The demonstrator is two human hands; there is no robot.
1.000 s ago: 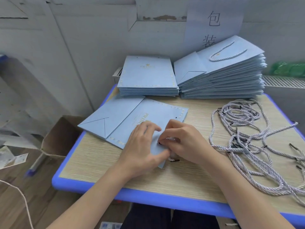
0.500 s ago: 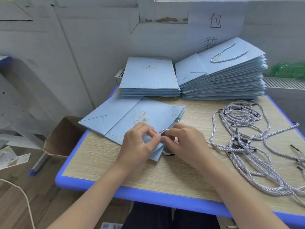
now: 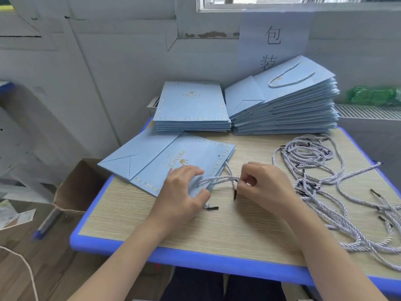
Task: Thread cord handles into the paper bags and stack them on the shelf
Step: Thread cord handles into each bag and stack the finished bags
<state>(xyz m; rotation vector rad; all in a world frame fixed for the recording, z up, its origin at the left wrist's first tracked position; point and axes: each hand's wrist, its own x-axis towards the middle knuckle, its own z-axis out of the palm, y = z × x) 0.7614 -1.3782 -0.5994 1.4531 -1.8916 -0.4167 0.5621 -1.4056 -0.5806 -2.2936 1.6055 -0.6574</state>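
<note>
Looks like the threading step is in hand on the pale blue paper bag (image 3: 173,158) lying flat at the near-left of the desk (image 3: 227,224). The left hand (image 3: 184,192) rests on the bag's near corner with fingers spread fairly wide, pinning it down, thumb reaching under the edge. The right hand (image 3: 263,187) has its fingers curled in tight, pinching the cord handle (image 3: 219,179) just off the bag's open edge, so a loop of cord runs from the bag to that pinch. One black tip (image 3: 235,194) hangs below the right fingers, another black tip (image 3: 213,208) lies on the desk by the left thumb. My guess is the next move is feeding a tip through the punched hole (image 3: 218,155) further along the top edge, which wants a fine pinch and the bag kept from sliding. Loose cords (image 3: 321,170) sit in a tangle to the right, a flat stack of unthreaded bags (image 3: 192,107) and a taller stack of finished bags (image 3: 284,105) are at the back. Hard to say whether the cord already passes through a hole, since the left hand covers that bit. I can't make out any shelf here, and the cord pile runs out of the picture on the right.
</note>
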